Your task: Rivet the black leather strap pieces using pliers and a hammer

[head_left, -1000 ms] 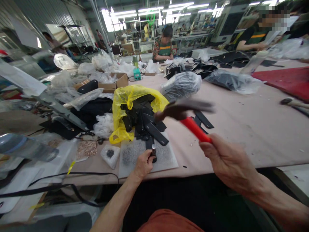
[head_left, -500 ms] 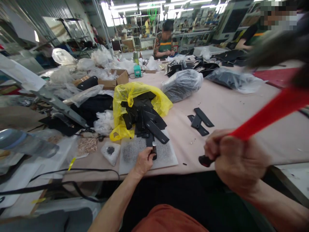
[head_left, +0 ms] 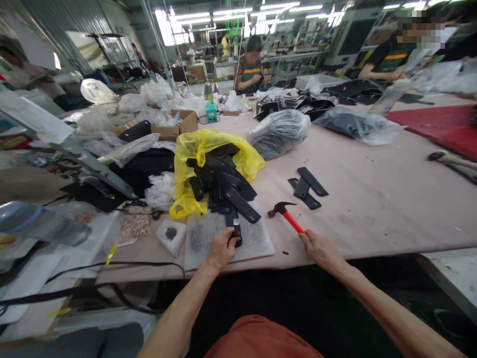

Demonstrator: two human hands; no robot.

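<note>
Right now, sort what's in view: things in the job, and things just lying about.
Apparently in the job:
red-handled hammer, in the right hand
dark tool, in the left hand
white board
black pieces
yellow bag, holding some of them

Seemingly just lying about:
plastic bottle
teal box
cardboard box

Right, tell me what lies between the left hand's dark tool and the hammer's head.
In the head view: part of the speckled white board, then a strip of pinkish table cover.
</note>
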